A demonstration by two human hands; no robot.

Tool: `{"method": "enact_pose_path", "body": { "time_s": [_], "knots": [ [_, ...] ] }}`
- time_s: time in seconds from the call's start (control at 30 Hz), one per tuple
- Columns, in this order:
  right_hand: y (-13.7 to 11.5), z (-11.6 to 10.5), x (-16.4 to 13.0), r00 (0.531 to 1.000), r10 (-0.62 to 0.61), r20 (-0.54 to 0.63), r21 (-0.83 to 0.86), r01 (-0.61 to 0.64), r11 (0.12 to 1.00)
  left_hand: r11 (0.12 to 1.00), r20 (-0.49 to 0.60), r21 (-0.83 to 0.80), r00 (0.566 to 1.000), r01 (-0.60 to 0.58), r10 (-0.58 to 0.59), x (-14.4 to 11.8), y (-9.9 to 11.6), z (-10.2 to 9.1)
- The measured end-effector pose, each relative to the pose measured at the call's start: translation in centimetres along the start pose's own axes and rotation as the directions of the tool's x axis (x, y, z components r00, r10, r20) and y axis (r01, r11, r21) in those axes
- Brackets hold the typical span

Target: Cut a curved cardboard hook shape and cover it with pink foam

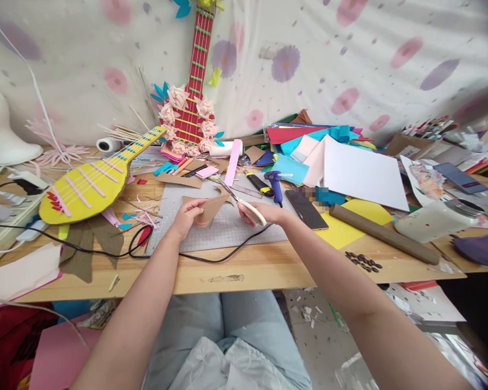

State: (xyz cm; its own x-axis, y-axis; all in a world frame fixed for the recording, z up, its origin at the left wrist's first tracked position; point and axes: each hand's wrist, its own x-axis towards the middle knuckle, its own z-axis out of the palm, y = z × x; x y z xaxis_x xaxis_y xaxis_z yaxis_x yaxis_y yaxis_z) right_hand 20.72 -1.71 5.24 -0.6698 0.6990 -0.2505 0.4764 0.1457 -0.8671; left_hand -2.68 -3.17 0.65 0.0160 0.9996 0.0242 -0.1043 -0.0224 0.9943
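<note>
My left hand [190,214] pinches a piece of brown cardboard [213,209] above the grey cutting mat [236,238]. In my right hand [257,212] is a pair of scissors [254,212] with pale handles. Its blades point up and left, close to the cardboard's upper right edge, where a narrow strip curls away. Whether the blades touch the cardboard I cannot tell. Behind my right hand lie a blue glue gun [275,187] and a yellow-and-black utility knife [258,184]. A pink paper strip [233,162] and a metal ruler [244,190] are just beyond the scissors.
A yellow paper lute [85,187] lies at the left; a red paper guitar [191,108] with paper flowers leans on the back curtain. A black cable [223,261] crosses the mat's front. Rightward are a dark phone [306,209], a brown roll [384,234] and a white jar [435,221].
</note>
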Motion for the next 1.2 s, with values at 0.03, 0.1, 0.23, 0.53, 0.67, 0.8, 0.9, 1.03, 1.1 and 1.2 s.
{"method": "enact_pose_path", "body": {
  "time_s": [0.03,0.1,0.23,0.53,0.67,0.8,0.9,1.03,1.1,1.2],
  "knots": [
    [-0.1,-0.3,-0.3,0.999,0.019,0.05,-0.016,-0.018,1.0,1.0,-0.014,0.013,1.0,-0.026,0.026,0.0,0.1,-0.1],
    [-0.2,-0.8,-0.8,0.991,0.063,0.119,-0.026,-0.061,0.998,0.998,-0.014,0.045,0.998,-0.054,0.055,0.0,0.4,-0.3],
    [-0.3,-0.8,-0.8,0.997,0.047,-0.056,0.042,-0.044,0.998,0.994,0.04,0.106,0.999,-0.014,0.01,-0.4,0.9,-0.2],
    [0.1,1.3,2.8,0.918,-0.008,-0.396,0.22,0.103,0.97,0.995,0.035,-0.099,0.999,0.012,-0.009,-0.1,0.7,-0.1],
    [-0.2,3.0,4.7,0.773,0.103,-0.626,0.402,0.207,0.892,0.914,-0.021,-0.406,0.999,0.025,-0.036,0.1,0.7,0.4],
    [-0.5,5.0,6.5,0.747,0.123,-0.653,0.425,0.228,0.876,0.938,0.005,-0.327,0.993,0.112,-0.117,0.0,-0.1,1.7],
    [-0.7,5.1,6.5,0.813,0.051,-0.58,0.366,0.205,0.908,0.948,-0.091,-0.31,0.991,0.069,-0.102,0.1,-0.5,2.0],
    [-0.9,2.8,4.6,0.923,-0.09,-0.375,0.204,0.177,0.963,0.905,-0.171,-0.426,0.982,-0.001,-0.08,0.5,-0.1,1.4],
    [-1.1,1.2,3.5,0.982,-0.124,-0.144,0.1,0.139,0.985,0.873,-0.174,-0.487,0.981,-0.012,-0.084,0.6,0.2,1.1],
    [-1.6,-0.1,2.5,0.992,-0.042,0.122,-0.041,0.047,0.998,0.844,-0.178,-0.536,0.981,-0.026,-0.083,0.7,0.2,1.3]
  ]
}}
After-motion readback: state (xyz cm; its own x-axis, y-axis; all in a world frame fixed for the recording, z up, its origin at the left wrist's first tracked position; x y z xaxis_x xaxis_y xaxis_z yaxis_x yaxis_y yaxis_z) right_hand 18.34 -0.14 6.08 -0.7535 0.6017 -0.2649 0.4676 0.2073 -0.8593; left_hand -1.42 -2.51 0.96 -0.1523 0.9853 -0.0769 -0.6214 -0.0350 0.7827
